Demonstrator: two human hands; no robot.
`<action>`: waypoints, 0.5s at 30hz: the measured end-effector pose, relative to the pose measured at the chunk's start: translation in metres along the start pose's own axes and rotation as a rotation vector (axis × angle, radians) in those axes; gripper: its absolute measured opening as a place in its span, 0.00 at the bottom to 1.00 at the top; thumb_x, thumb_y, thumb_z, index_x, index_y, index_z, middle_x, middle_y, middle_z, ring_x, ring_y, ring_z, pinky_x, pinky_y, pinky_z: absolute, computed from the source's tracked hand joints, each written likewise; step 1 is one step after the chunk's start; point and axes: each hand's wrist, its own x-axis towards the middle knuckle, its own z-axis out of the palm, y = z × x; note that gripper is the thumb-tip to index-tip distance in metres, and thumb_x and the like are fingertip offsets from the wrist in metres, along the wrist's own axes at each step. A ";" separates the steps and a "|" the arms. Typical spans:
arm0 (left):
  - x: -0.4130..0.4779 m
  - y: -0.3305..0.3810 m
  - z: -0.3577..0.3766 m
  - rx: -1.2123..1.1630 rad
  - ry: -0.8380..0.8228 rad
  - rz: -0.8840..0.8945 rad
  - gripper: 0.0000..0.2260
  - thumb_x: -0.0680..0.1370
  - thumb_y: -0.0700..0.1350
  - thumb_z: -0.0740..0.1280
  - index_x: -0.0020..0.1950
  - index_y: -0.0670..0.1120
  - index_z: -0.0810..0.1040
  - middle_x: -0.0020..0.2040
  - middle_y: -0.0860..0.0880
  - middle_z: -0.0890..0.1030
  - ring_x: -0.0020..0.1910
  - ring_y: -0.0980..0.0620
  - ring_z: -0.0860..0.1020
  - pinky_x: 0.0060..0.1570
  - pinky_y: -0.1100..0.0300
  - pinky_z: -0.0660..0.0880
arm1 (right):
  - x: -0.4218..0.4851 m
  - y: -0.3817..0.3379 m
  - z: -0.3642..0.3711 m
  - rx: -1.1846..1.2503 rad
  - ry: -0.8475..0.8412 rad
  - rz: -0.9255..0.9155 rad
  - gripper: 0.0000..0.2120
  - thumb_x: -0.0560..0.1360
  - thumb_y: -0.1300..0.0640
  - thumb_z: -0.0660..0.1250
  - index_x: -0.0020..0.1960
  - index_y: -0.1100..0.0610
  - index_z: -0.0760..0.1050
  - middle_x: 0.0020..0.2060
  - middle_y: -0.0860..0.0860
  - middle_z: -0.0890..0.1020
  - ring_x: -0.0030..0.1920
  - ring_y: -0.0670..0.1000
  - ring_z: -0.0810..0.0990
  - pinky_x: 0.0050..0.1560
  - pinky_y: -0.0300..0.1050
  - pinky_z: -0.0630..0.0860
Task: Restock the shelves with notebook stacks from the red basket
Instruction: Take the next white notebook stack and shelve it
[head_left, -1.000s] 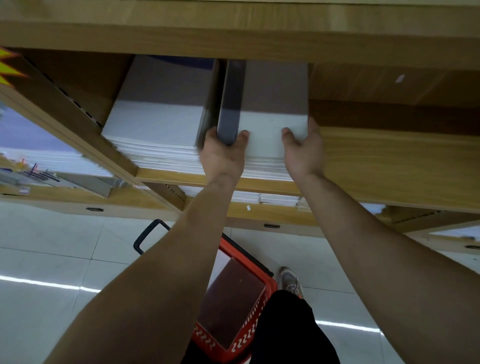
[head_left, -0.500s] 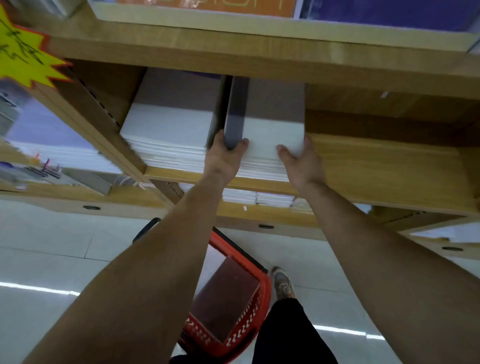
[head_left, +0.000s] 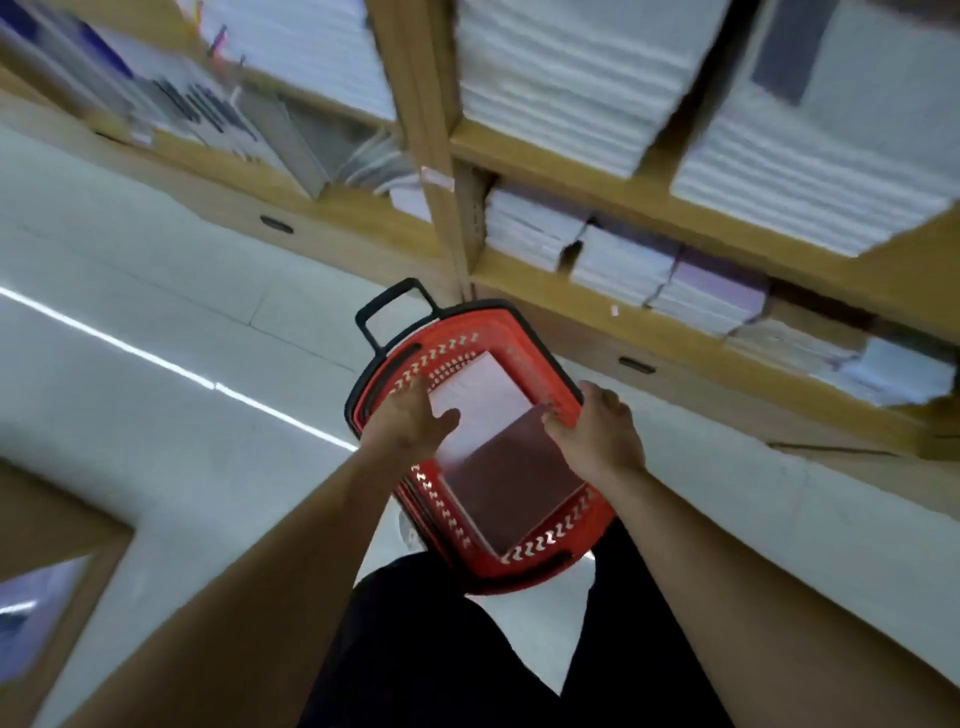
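Arms stretch down from the person toward the red basket (head_left: 540, 540), which stands on the pale tiled floor (head_left: 156, 322) close in front of the wooden shelves (head_left: 597, 156). Its black handle (head_left: 387, 317) sticks out at the end nearer the shelving.

Inside the basket lies the notebook stack (head_left: 483, 405), flat, with a white cover on top at the far end and a dark maroon cover (head_left: 519, 488) at the near end.

The left hand (head_left: 410, 423) is over the left side of the basket with its fingers (head_left: 410, 395) spread and the thumb angled out across the white cover. The blur hides whether it touches the paper.

The right hand (head_left: 597, 434) is at the basket's right rim, knuckles up, its fingers (head_left: 558, 418) curled down by the edge of the stack. I cannot tell whether they are pinching the notebooks, holding the rim, or gripping nothing.

Behind the basket, the upper shelf carries tall white stacks of notebooks (head_left: 571, 67). The lower shelf holds a row of shorter piles (head_left: 623, 260), some with lilac covers. The person's black trousers (head_left: 441, 649) fill the space between the forearms.
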 end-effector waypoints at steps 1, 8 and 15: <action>0.009 -0.018 0.011 0.002 -0.006 -0.030 0.29 0.77 0.58 0.68 0.74 0.49 0.67 0.65 0.44 0.79 0.61 0.41 0.79 0.59 0.47 0.77 | 0.012 0.001 0.020 -0.033 -0.020 -0.019 0.33 0.78 0.41 0.65 0.77 0.56 0.63 0.71 0.57 0.71 0.71 0.60 0.68 0.66 0.57 0.71; 0.084 -0.106 0.090 -0.032 -0.030 -0.117 0.33 0.73 0.62 0.64 0.75 0.52 0.65 0.64 0.46 0.79 0.59 0.42 0.79 0.56 0.44 0.79 | 0.098 0.036 0.153 -0.232 -0.095 -0.102 0.37 0.78 0.42 0.66 0.79 0.59 0.59 0.77 0.60 0.65 0.76 0.63 0.63 0.75 0.57 0.62; 0.164 -0.145 0.157 -0.045 -0.023 -0.241 0.31 0.77 0.55 0.70 0.77 0.48 0.64 0.68 0.43 0.74 0.62 0.41 0.77 0.59 0.44 0.78 | 0.162 0.080 0.239 -0.366 0.031 -0.172 0.39 0.78 0.36 0.60 0.81 0.56 0.56 0.80 0.58 0.57 0.79 0.61 0.53 0.78 0.60 0.54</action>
